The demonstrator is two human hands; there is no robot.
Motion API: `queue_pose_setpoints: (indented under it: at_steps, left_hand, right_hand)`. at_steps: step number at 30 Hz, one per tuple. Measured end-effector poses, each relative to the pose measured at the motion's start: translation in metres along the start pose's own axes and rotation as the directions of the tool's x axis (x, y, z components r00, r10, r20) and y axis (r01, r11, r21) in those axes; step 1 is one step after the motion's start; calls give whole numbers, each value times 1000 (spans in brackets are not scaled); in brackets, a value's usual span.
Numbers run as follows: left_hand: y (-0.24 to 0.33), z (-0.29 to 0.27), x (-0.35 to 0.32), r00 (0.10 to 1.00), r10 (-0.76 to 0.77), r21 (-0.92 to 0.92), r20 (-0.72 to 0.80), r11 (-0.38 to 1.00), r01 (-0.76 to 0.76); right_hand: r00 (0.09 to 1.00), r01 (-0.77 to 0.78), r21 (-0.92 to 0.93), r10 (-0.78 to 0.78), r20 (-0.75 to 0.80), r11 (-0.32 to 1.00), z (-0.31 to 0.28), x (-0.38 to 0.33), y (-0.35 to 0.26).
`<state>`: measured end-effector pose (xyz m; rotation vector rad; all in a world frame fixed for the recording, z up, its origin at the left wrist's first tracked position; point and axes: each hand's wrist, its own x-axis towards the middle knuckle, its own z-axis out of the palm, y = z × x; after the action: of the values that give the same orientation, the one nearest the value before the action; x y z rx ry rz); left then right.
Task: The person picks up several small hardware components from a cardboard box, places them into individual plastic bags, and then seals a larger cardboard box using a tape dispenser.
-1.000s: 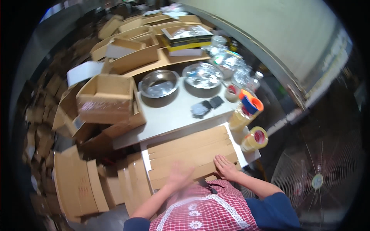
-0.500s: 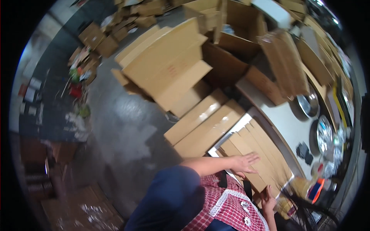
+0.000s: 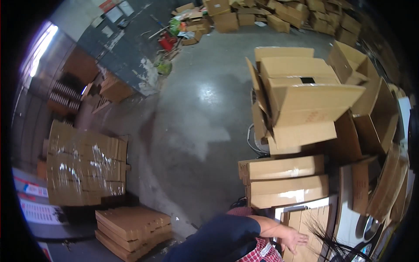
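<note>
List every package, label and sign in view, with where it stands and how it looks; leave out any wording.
Plastic-wrapped bale of flat brown cardboard: left, on the floor, shiny film.
Stack of flat brown cardboard sheets: lower left, bare.
Open brown cardboard cartons: right, piled and tilted.
Two long folded brown cartons: lower right, stacked.
White paper signs with red bands: far left edge.
Flat brown carton: under the left hand.

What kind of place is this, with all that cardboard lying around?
Probably a packing workshop or warehouse. Flat cardboard sheets are stacked on the concrete floor, a plastic-wrapped bundle stands beside them, and made-up boxes are piled by the table, near the person's left hand.
</note>
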<state>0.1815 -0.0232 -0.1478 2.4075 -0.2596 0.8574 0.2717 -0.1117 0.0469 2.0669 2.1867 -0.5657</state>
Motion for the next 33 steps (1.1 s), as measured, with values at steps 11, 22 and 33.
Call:
queue_pose_setpoints:
  at_steps: [11,22,33]
  left_hand:
    - [-5,-97,-7,963,-267,60,20,962,266]
    - [25,-114,-2,930,-361,134,69,927,350]
    - [54,-120,-7,967,-238,22,90,971,237]
  right_hand:
    - [934,357,46,-358,16,933,16,136,-92]
    - [877,478,113,-480,-2,871,16,150,-132]
    - [988,151,124,-153,2,981,6,95,-75]
